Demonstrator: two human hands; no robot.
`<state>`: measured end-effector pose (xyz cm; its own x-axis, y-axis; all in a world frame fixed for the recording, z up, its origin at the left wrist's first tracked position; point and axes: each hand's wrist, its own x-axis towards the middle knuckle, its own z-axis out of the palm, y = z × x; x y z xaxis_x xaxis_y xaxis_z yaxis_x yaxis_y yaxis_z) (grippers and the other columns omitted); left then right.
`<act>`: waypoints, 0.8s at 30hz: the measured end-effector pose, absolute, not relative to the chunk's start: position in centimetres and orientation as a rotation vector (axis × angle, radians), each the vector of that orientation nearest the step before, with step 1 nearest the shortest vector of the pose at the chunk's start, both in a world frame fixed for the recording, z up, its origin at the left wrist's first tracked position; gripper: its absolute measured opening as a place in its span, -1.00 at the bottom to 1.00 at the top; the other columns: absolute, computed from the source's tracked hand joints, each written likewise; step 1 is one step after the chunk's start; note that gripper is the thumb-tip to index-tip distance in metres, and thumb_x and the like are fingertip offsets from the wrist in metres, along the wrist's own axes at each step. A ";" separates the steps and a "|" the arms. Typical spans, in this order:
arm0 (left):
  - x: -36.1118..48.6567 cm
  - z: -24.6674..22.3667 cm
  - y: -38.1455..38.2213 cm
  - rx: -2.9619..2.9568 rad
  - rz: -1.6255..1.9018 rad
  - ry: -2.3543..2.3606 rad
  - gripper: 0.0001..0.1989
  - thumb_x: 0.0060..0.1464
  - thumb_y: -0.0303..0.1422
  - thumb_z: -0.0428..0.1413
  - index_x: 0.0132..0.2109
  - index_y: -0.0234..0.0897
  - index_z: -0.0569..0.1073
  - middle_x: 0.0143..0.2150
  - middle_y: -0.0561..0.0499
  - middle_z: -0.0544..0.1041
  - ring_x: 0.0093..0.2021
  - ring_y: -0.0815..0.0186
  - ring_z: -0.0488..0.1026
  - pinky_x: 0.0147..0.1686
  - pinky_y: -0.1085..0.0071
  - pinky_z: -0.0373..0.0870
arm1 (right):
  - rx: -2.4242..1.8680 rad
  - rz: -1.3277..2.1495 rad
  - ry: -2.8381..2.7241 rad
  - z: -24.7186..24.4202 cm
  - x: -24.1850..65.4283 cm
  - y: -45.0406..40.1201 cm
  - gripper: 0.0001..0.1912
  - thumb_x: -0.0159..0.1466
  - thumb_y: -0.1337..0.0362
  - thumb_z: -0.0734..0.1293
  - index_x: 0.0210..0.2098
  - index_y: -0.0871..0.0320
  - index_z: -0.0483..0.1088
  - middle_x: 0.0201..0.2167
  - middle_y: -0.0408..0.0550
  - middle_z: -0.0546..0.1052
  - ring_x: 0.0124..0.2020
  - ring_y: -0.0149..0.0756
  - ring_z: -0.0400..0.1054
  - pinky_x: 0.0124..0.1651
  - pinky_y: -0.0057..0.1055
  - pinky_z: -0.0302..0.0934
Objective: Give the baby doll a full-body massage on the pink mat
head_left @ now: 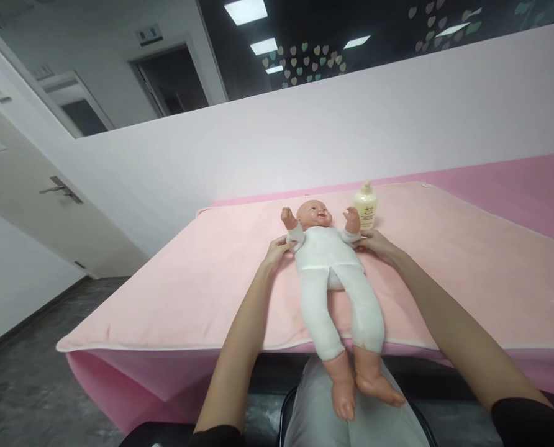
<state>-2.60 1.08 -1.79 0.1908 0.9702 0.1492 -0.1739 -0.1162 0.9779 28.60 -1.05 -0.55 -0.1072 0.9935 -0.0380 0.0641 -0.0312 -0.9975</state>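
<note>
A baby doll (pixel 329 248) with a white cloth body lies on its back on a pink towel (pixel 188 279). Its head points to the wall, and its bare feet hang past the table's front edge above my lap. My left hand (pixel 279 251) is closed at the doll's arm on the left, thumb and fingers against the white sleeve. On the other side, my right hand (pixel 377 244) holds the doll's other arm near the elbow, its fingertips partly hidden by the sleeve. Just behind my right hand stands a pale yellow pump bottle (pixel 366 206).
A darker pink cover (pixel 514 186) lies under the towel and drapes over the table's front. The white wall (pixel 305 143) with a dark window stands behind the table. A door (pixel 35 174) is at the left. My legs (pixel 314 410) are below the table edge.
</note>
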 end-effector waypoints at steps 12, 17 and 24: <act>-2.8 -2.5 1.5 1.202 1.271 0.918 -0.69 -0.37 -0.56 0.13 -0.36 -0.30 0.59 -0.14 -0.10 0.58 -0.13 0.21 0.48 -0.02 0.25 0.34 | -1.269 1.099 -1.351 -0.9 28.8 -0.5 -0.93 -0.17 0.47 0.33 -0.64 0.25 0.46 -0.18 0.02 0.52 -0.17 -0.34 0.38 0.00 -0.41 0.29; -2.6 -2.3 1.3 1.196 1.270 0.905 -0.73 -0.32 -0.47 0.21 -0.33 -0.32 0.60 -0.31 -0.05 0.59 -0.29 0.28 0.47 -0.21 0.36 0.36 | -1.234 1.162 -1.300 -1.3 28.8 -0.4 -0.68 -0.10 0.45 0.33 -0.31 0.23 0.53 -0.18 0.02 0.53 -0.24 -0.36 0.39 -0.18 -0.47 0.33; -2.1 -1.6 0.9 1.233 1.282 0.933 -0.66 -0.25 -0.17 0.33 -0.37 -0.35 0.57 -0.40 -0.04 0.55 -0.41 0.39 0.41 -0.33 0.43 0.29 | -1.259 1.226 -1.307 -0.8 27.9 -0.7 -0.71 0.00 0.33 0.38 -0.26 0.29 0.47 -0.42 0.00 0.50 -0.45 -0.43 0.36 -0.38 -0.51 0.30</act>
